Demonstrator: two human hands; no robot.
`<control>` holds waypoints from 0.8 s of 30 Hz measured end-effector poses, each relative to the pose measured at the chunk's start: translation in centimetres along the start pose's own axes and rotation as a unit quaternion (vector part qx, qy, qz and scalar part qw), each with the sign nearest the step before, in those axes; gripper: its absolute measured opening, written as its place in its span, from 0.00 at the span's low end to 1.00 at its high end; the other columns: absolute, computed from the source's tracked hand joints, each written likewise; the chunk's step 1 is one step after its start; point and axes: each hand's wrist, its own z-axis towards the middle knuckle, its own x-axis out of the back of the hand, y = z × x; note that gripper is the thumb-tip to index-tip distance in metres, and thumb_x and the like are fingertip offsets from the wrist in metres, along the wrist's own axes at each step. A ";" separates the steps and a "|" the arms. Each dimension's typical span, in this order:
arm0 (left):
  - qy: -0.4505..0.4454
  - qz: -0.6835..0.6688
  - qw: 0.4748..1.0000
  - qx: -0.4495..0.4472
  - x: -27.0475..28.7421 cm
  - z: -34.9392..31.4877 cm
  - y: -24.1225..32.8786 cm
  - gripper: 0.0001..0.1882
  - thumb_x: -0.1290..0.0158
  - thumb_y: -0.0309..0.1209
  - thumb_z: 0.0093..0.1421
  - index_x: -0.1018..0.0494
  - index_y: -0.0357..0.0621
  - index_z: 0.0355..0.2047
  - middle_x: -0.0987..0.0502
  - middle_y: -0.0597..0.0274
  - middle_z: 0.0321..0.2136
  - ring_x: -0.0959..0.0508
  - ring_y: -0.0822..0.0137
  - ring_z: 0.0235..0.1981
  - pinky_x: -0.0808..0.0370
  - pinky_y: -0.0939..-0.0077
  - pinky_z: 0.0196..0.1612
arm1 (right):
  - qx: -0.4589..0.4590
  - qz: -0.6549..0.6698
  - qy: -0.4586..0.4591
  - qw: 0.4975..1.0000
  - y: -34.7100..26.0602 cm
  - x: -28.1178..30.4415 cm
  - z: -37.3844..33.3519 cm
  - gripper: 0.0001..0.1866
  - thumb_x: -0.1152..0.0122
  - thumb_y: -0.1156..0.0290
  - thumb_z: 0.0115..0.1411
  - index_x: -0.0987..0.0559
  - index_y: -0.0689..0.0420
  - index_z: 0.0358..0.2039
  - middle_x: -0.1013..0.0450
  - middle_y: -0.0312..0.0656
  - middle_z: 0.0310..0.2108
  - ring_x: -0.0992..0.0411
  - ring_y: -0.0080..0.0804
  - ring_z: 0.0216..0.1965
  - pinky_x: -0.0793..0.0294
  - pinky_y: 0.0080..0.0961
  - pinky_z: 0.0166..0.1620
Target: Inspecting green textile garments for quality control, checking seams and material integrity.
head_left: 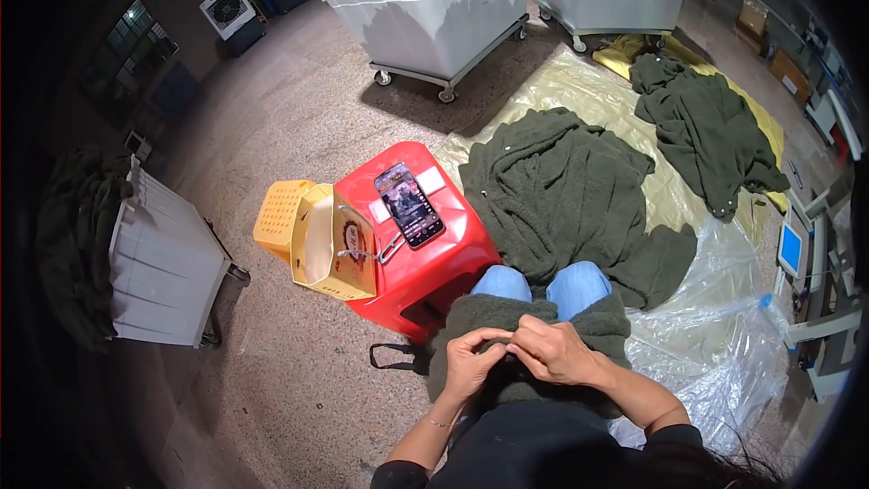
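My left hand (470, 364) and my right hand (552, 350) meet over my lap, their fingers pinched together at the tips. Whatever lies between the fingertips is too small to make out. Beneath them a dark green fleece garment (602, 326) is draped across my thighs, with my jeans-covered knees (579, 288) poking out beyond it. Just past the knees, a heap of dark green fleece garments (561, 186) lies on plastic sheeting (715, 258).
At my left stands a red plastic stool (407, 281) bearing a phone (409, 206) with its screen lit. Beside it are a yellow carton (333, 240) and a yellow perforated basket (279, 217). White wheeled bins (434, 23) stand ahead; another bin (167, 263), piled with garments, is far left.
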 end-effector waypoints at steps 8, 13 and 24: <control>0.032 0.108 0.993 -0.019 0.7 0.9 -1.6 0.05 0.45 0.19 0.51 0.24 0.35 0.31 0.21 0.65 0.28 0.23 0.76 0.32 0.27 0.83 0.38 | -0.091 0.013 -0.071 0.993 0.7 2.0 -1.0 0.11 0.39 0.67 0.56 0.29 0.58 0.35 0.33 0.46 0.32 0.29 0.49 0.30 0.28 0.40 0.30; 0.013 -0.175 0.977 0.120 2.4 0.7 0.3 0.07 0.45 0.19 0.55 0.26 0.36 0.35 0.21 0.61 0.31 0.22 0.73 0.29 0.23 0.80 0.37 | -0.218 -0.093 -0.005 0.972 3.7 6.5 -5.3 0.11 0.35 0.75 0.49 0.26 0.61 0.33 0.31 0.49 0.30 0.30 0.50 0.33 0.30 0.37 0.35; -0.054 -0.245 0.961 0.112 2.3 0.8 0.3 0.06 0.48 0.26 0.62 0.25 0.37 0.37 0.21 0.63 0.34 0.24 0.76 0.35 0.28 0.82 0.42 | -0.229 -0.065 0.095 0.967 2.5 7.3 -6.0 0.09 0.39 0.81 0.49 0.22 0.62 0.33 0.26 0.47 0.27 0.26 0.43 0.29 0.28 0.31 0.34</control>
